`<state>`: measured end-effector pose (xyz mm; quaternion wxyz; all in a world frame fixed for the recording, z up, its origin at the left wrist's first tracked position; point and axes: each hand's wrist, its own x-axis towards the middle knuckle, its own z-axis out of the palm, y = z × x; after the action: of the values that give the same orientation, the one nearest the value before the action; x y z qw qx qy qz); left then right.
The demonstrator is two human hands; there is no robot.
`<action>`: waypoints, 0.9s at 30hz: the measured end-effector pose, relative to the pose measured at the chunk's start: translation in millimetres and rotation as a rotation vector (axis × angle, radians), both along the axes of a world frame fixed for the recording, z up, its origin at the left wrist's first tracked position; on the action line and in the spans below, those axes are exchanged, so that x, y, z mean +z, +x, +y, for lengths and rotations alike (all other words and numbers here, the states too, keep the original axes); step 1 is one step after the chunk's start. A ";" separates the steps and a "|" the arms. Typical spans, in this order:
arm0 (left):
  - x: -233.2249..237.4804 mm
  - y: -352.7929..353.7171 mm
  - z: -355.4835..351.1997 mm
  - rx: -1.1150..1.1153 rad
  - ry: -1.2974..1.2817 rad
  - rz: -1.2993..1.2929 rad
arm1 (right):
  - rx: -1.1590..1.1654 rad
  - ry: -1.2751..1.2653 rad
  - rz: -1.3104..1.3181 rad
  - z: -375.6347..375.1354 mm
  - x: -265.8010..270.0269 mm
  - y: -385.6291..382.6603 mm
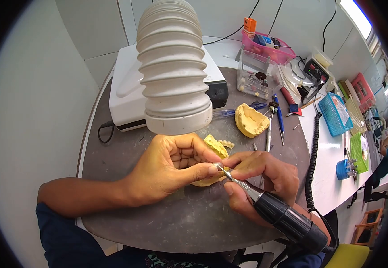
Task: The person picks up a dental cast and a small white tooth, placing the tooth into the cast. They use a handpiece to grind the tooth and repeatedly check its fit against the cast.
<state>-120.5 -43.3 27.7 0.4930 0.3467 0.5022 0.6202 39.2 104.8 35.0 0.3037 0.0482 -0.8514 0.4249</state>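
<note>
Between thumb and index finger, my left hand (171, 163) pinches a small pale piece (217, 165). My right hand (265, 176) is wrapped round a black and silver rotary handpiece (276, 210), whose tip meets the small piece. The fingertips of both hands are close together, partly hiding the piece. Behind them a yellow dental cast (216, 145) shows, partly covered by my fingers, with a short row of tooth shapes (226, 144) beside it. A larger cream dental cast (250, 120) stands farther back on the grey work surface (158, 228).
A ribbed white suction hose (174, 67) hangs above my hands. Behind it is a white machine (125, 89). A blue pen-like tool (279, 118), a clear box (256, 73) and a pink tray (270, 51) lie behind right. The coiled black cord (312, 165) runs along the right, near blue baskets (334, 114).
</note>
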 end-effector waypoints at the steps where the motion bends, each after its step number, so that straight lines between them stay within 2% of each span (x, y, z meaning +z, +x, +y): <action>1: -0.3 -0.2 -0.4 0.003 -0.003 -0.003 | 0.006 -0.008 -0.002 0.2 -0.4 -0.2; 27: 0.8 -2.7 0.4 0.014 -0.015 -0.023 | -0.026 -0.036 0.018 2.6 -4.2 -3.3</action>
<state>-123.2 -42.9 28.5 0.4970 0.3324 0.5037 0.6235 35.8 107.3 30.8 0.3176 0.0353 -0.8414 0.4358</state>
